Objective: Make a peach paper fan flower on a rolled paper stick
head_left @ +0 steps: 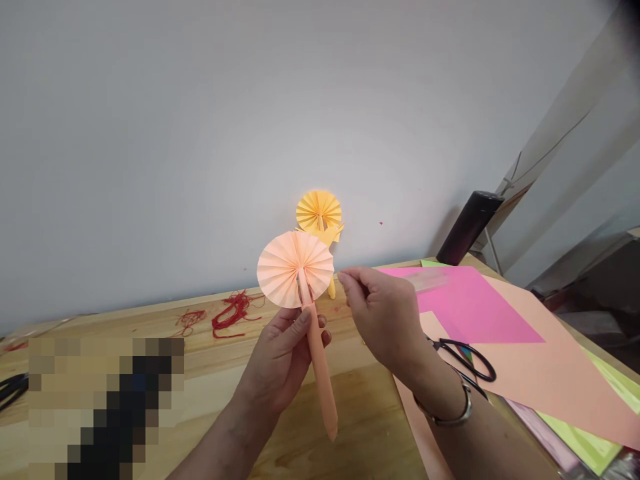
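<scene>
Pink fan (pixel 295 270) held up over the table (pixel 365 413), left hand (pixel 283 353) with its grip round the handle (pixel 323 377), right hand (pixel 387 313) pinched narrow just beside, holding anything or not I can't tell, yellow fan (pixel 319 203) behind, red thread (pixel 235 315) leftward.

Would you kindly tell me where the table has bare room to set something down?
Bare wood shows on the table left of the left hand, in front of the red thread, and, in this view, between the peach fan and the coloured paper. It's crowded at right, where scissors lie among overlapping sheets.
</scene>
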Motion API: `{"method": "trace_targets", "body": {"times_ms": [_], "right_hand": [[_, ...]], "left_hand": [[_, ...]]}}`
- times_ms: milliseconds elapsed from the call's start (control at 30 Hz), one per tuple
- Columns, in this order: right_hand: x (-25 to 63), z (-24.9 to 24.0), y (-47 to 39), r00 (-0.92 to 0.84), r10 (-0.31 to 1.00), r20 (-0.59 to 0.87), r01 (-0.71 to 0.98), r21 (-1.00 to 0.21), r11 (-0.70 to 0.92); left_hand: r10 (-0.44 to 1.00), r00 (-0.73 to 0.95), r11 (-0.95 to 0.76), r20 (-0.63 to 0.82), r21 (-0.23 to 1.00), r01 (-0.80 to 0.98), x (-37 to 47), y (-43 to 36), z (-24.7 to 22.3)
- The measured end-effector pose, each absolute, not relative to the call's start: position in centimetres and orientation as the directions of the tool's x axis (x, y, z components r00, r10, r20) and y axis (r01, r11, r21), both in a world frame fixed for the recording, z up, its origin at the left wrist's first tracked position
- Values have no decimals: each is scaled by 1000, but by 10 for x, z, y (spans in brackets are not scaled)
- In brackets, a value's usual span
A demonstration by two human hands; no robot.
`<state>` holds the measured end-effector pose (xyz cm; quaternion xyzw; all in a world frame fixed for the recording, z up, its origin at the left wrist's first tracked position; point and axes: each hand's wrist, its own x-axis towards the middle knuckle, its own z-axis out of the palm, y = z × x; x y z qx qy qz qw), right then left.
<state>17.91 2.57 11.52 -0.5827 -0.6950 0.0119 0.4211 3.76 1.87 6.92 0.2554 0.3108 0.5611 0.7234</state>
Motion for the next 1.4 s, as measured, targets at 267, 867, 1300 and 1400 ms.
{"method": "trace_targets", "body": {"times_ms": [267, 867, 1300, 1400], "right_hand": [[165, 100, 32, -65, 789, 611, 872, -350, 343], [163, 90, 32, -100, 713, 694, 879, -273, 390], [163, 88, 32, -108, 698, 708, 883, -255, 395], [163, 87, 32, -108, 700, 706, 878, -263, 401]], "left_hand": [[959, 248, 271, -134, 685, -677, 36, 20, 65], [936, 338, 315, -95, 653, -689, 38, 17, 69], [946, 318, 273, -68, 699, -661, 42, 18, 70], [948, 309, 278, -83, 692, -667, 40, 17, 69]]}}
